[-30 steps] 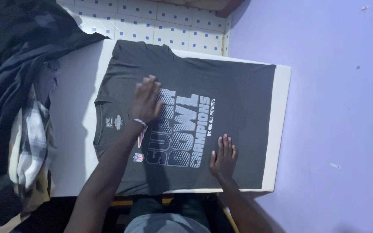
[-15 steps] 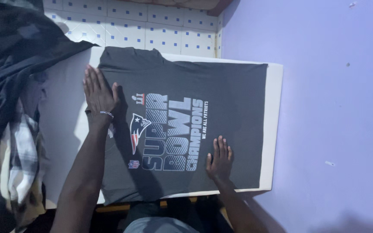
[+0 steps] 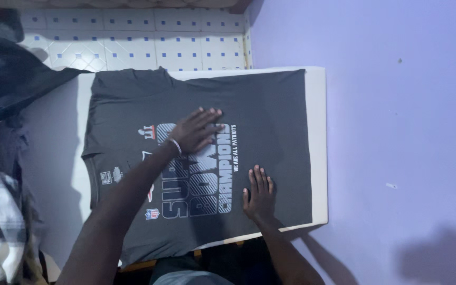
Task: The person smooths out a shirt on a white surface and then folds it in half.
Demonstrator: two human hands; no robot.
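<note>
Counter: a white counter [image 3: 319,148] with a pale top carries the dark grey T-shirt [image 3: 270,111], which lies flat and front up, collar toward my left, hem toward the right edge.
Room: a lilac wall [image 3: 386,105] runs along the right; white tiles with small blue squares [image 3: 133,47] lie beyond the far edge of the counter.
Left side: a heap of dark clothes [image 3: 6,89] and a checked cloth [image 3: 1,227] sit just beside the counter.
Left hand: my left hand [image 3: 196,132] lies palm down on the shirt's chest print [image 3: 196,200], fingers spread flat; this grip is wide and holds nothing. A thin bracelet [image 3: 175,145] sits at the wrist.
Right hand: my right hand [image 3: 258,194] presses flat on the lower part of the shirt near the counter's near edge, fingers together and stretched; wide too, nothing clasped.
Change: half a second ago my left hand was at the collar end of the shirt; it has now slid to the middle of the chest. My right hand has stayed in about the same spot on the cloth.
Hidden: my left forearm covers part of the print, and the near sleeve runs over the counter's edge into shadow. The light is dim, so the folds in the clothes heap are hard to tell apart.
</note>
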